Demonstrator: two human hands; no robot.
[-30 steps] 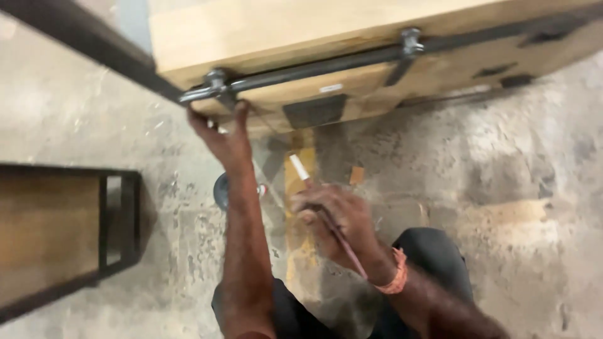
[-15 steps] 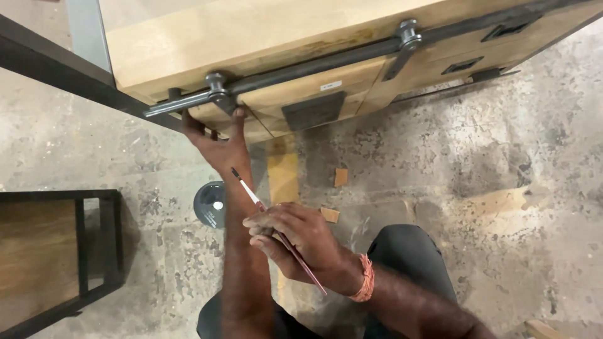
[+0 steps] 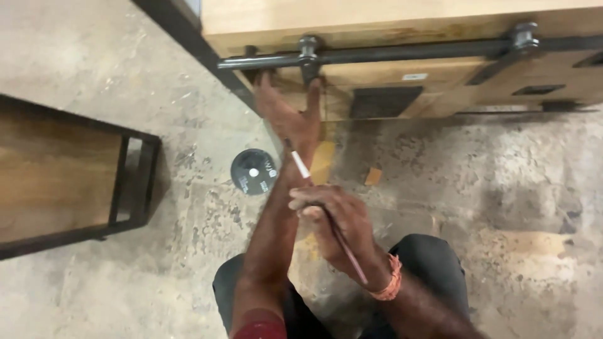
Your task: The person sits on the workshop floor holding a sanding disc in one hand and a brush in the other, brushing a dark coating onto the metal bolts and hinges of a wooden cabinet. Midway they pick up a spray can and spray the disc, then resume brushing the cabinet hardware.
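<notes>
- At the far left, on the concrete floor (image 3: 125, 81), stands a low piece with a dark metal frame (image 3: 135, 188) around a brown wood panel. It is well apart from my hands and I touch nothing on it.
- Just right of that frame a small round black lid (image 3: 254, 172) lies flat on the floor, near my left forearm but not touching it.
- My left hand (image 3: 286, 116) reaches up to the lower front edge of the wooden cabinet (image 3: 389, 16), fingers spread wide and pressed against the wood just under the dark metal rail (image 3: 377, 56), beside the roller bracket (image 3: 308, 47) at the rail's left end. It grips nothing; it braces.
- My right hand (image 3: 336, 223) is lower, near my knee, curled closed round a thin brush (image 3: 323, 204). Its pale ferrule and tip point up toward my left wrist, and the dark handle runs back past my orange wristband (image 3: 391, 282).
- As I judge it, I am at the step of touching up the cabinet's underside edge by the bracket, with the brush not yet at the wood.
- The next move calls for lifting the tip past my left wrist to that edge, lightly, keeping it off the rail.
</notes>
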